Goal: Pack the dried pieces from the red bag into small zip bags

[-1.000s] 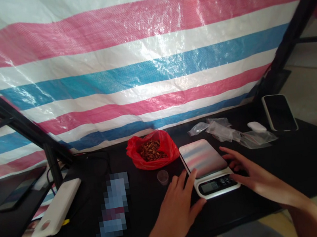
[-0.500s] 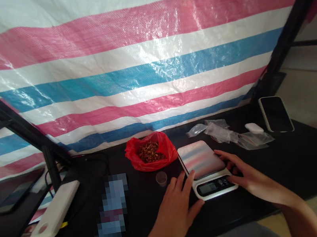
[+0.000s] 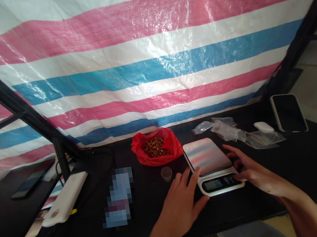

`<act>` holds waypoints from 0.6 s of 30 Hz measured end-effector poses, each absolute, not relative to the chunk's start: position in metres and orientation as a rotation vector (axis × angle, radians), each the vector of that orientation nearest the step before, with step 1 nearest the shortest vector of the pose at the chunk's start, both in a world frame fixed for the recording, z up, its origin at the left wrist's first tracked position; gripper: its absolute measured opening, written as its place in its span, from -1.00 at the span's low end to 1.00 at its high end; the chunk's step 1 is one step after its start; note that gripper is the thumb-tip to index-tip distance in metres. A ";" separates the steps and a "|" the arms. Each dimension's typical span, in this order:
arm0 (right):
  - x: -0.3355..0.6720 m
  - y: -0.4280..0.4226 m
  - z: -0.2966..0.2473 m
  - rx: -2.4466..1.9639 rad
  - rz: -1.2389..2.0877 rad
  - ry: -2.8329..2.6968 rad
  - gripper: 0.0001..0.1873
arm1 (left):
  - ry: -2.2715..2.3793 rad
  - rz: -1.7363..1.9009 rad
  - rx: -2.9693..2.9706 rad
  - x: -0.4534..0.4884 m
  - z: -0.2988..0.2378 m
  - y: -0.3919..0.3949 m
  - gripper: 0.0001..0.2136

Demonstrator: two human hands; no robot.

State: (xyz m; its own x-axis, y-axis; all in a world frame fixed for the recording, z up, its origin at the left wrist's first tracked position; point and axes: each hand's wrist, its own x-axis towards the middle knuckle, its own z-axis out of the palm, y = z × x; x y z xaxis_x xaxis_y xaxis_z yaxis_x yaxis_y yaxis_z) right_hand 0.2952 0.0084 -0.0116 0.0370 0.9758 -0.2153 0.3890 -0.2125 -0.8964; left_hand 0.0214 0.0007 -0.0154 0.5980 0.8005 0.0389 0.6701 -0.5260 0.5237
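Scale [image 3: 214, 165] sits on black worktop [image 3: 304, 167], front-centre, display facing the person. Left hand [image 3: 181, 207] lies flat w/ fingers spread, tips touching scale's left edge. Right hand [image 3: 252, 169] rests open against its right side, fingers loosely spread by the buttons; neither hand grips anything. Red bag [image 3: 155, 147] of brown bits just behind-left of scale, small clear cup [image 3: 166, 173] between bag and left hand. Clear bags [image 3: 239, 133] behind-right, phone [image 3: 289, 112] far right. White power bank [image 3: 65, 198] well apart on left.
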 end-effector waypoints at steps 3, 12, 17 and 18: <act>0.295 0.008 -0.012 -1.655 1.156 -1.381 0.03 | 1.168 0.389 2.364 0.021 -0.014 0.000 -0.35; 0.286 0.002 -0.005 -1.617 1.076 -1.314 -0.08 | 1.159 0.391 2.361 0.020 -0.013 0.000 -0.32; 0.285 0.006 -0.011 -1.595 0.866 -1.266 -0.18 | 1.158 0.397 2.349 0.020 -0.013 0.000 -0.31; 0.286 0.006 -0.013 -1.585 0.866 -1.279 -0.18 | 1.155 0.401 2.348 0.020 -0.013 0.000 -0.31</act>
